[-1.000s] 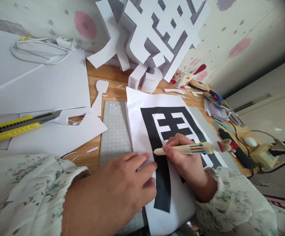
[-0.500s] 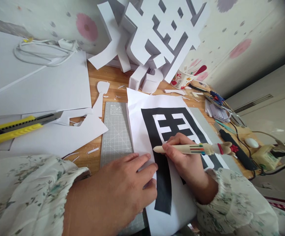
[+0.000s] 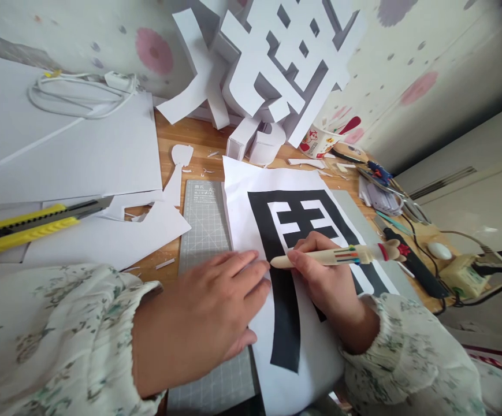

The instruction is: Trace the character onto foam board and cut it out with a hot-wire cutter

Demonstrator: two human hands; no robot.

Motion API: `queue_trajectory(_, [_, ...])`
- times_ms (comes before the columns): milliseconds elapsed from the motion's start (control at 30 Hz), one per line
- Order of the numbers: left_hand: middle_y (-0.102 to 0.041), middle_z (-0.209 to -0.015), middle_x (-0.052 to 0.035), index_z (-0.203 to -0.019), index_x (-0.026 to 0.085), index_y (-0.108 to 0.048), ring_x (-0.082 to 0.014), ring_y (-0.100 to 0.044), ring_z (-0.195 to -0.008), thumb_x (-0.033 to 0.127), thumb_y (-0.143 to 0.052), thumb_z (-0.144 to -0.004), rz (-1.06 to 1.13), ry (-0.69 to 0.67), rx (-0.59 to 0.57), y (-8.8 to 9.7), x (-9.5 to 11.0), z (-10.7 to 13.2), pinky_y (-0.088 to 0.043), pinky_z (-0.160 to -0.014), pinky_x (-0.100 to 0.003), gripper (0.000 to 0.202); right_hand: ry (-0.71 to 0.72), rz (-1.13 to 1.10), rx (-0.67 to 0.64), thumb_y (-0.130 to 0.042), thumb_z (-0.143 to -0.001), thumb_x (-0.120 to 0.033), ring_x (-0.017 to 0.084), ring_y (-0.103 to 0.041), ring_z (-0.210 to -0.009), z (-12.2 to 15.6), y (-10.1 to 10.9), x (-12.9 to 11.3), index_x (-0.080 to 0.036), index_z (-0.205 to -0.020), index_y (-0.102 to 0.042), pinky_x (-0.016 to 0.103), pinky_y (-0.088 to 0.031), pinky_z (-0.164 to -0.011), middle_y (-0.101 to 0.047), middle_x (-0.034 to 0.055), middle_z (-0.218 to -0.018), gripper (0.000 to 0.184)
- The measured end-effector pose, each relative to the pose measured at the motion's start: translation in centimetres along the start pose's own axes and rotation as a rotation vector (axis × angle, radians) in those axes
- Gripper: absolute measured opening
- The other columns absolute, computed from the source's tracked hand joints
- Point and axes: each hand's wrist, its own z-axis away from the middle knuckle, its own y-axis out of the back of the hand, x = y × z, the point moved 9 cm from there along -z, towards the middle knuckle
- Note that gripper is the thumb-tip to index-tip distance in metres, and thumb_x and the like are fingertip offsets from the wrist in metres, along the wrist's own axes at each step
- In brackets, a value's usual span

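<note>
My right hand [image 3: 322,277] grips a cream multicolour pen [image 3: 341,256] with a small figure on its end. The pen's tip points left, at the left edge of a black paper character [image 3: 286,323]. This cut-out lies on a white sheet [image 3: 237,202], which rests on a grey cutting mat [image 3: 207,231]. My left hand [image 3: 216,312] lies palm down, fingers stretched out over the sheet's left part, fingertips close to the pen tip and the black strip. My right hand hides part of the character.
White three-dimensional characters [image 3: 251,75] stand at the back, beside a paper cup [image 3: 318,141]. A yellow utility knife [image 3: 29,228] and white board offcuts [image 3: 103,242] lie left. On the right are a glue gun [image 3: 380,172], a black-handled tool [image 3: 415,263] and a plug adapter [image 3: 465,277] with cords.
My left hand has slid upward along the sheet, its fingers nearer the pen tip. The pen, still in my right hand, has tilted slightly, its far end higher.
</note>
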Motion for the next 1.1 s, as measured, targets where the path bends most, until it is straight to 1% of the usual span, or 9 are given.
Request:
queue_trajectory(67, [-0.061, -0.136, -0.0122, -0.122, 0.017, -0.062, -0.0331, -0.049, -0.131, 0.049, -0.081, -0.076, -0.02, 0.024, 0.031, 0.3, -0.4, -0.1, -0.041, -0.108, -0.048, 0.059, -0.048, -0.049, 0.024, -0.076, -0.081, -0.032, 0.01, -0.053, -0.053, 0.0, 0.1, 0.4, -0.02, -0.066, -0.056, 0.023, -0.039, -0.05, -0.058, -0.005, -0.057, 0.027])
queue_trajectory(167, [-0.061, -0.136, -0.0126, -0.122, 0.016, -0.063, -0.0329, -0.051, -0.131, 0.05, -0.085, -0.073, -0.026, 0.014, 0.045, 0.4, -0.5, -0.2, -0.041, -0.107, -0.048, 0.063, -0.12, -0.088, 0.042, -0.078, -0.078, -0.034, 0.01, -0.055, -0.05, -0.5, -0.1, 0.6, -0.02, -0.066, -0.055, 0.022, -0.038, -0.047, -0.058, -0.0052, -0.054, 0.029])
queue_trajectory(267, [-0.064, -0.133, -0.0119, -0.12, 0.017, -0.064, -0.0333, -0.054, -0.127, 0.051, -0.086, -0.072, -0.023, 0.005, 0.042, 0.4, -0.4, -0.2, -0.044, -0.104, -0.049, 0.063, -0.206, -0.115, 0.004, -0.08, -0.073, -0.037, 0.011, -0.056, -0.047, -1.4, -0.8, 0.6, -0.02, -0.064, -0.053, 0.021, -0.038, -0.044, -0.057, -0.0055, -0.053, 0.033])
queue_trajectory(333, [-0.064, -0.133, -0.0116, -0.119, 0.017, -0.064, -0.0333, -0.054, -0.127, 0.051, -0.086, -0.072, -0.021, 0.005, 0.044, 0.3, -0.4, -0.2, -0.044, -0.104, -0.05, 0.062, -0.223, -0.113, -0.02, -0.08, -0.07, -0.038, 0.011, -0.056, -0.046, -2.1, -1.1, 0.5, -0.02, -0.063, -0.051, 0.021, -0.038, -0.042, -0.055, -0.0059, -0.051, 0.034])
queue_trajectory(467, [-0.063, -0.134, -0.0107, -0.118, 0.018, -0.064, -0.033, -0.053, -0.129, 0.051, -0.085, -0.073, -0.012, 0.019, 0.04, 0.3, -0.4, -0.1, -0.044, -0.105, -0.05, 0.06, -0.122, -0.039, -0.007, -0.077, -0.073, -0.039, 0.01, -0.051, -0.045, -2.6, -0.9, -0.1, -0.021, -0.063, -0.051, 0.023, -0.035, -0.043, -0.056, -0.0048, -0.051, 0.033])
queue_trajectory(633, [-0.062, -0.136, -0.0106, -0.119, 0.018, -0.064, -0.0327, -0.053, -0.129, 0.052, -0.084, -0.073, -0.017, 0.035, 0.017, 0.1, -0.5, -0.2, -0.043, -0.106, -0.049, 0.06, 0.017, 0.14, 0.001, -0.072, -0.077, -0.035, 0.011, -0.048, -0.05, -1.9, -0.6, -0.7, -0.021, -0.061, -0.052, 0.026, -0.039, -0.05, -0.056, -0.0034, -0.054, 0.03])
queue_trajectory(867, [-0.06, -0.139, -0.0124, -0.119, 0.017, -0.064, -0.0333, -0.053, -0.131, 0.052, -0.084, -0.074, -0.024, 0.034, -0.009, 0.0, -0.5, -0.3, -0.044, -0.107, -0.049, 0.06, 0.062, 0.19, -0.027, -0.07, -0.078, -0.034, 0.01, -0.041, -0.049, -1.9, -1.0, -1.2, -0.022, -0.06, -0.05, 0.025, -0.033, -0.046, -0.047, -0.0055, -0.052, 0.03])
queue_trajectory(1000, [-0.058, -0.141, -0.0133, -0.123, 0.017, -0.062, -0.0348, -0.051, -0.133, 0.05, -0.082, -0.077, -0.011, 0.044, -0.075, -0.3, -0.6, -0.5, -0.044, -0.107, -0.052, 0.06, 0.063, 0.157, -0.046, -0.071, -0.077, -0.033, 0.011, -0.043, -0.051, -1.8, -1.0, -1.3, -0.022, -0.06, -0.049, 0.026, -0.035, -0.049, -0.049, -0.0049, -0.053, 0.03])
queue_trajectory(1100, [-0.058, -0.142, -0.0132, -0.124, 0.017, -0.062, -0.0352, -0.05, -0.134, 0.049, -0.081, -0.078, -0.001, 0.045, -0.1, -0.4, -0.6, -0.6, -0.044, -0.107, -0.054, 0.06, 0.038, 0.127, -0.026, -0.071, -0.078, -0.036, 0.012, -0.047, -0.052, -1.8, -0.7, -1.0, -0.022, -0.061, -0.05, 0.026, -0.037, -0.05, -0.053, -0.0041, -0.054, 0.031])
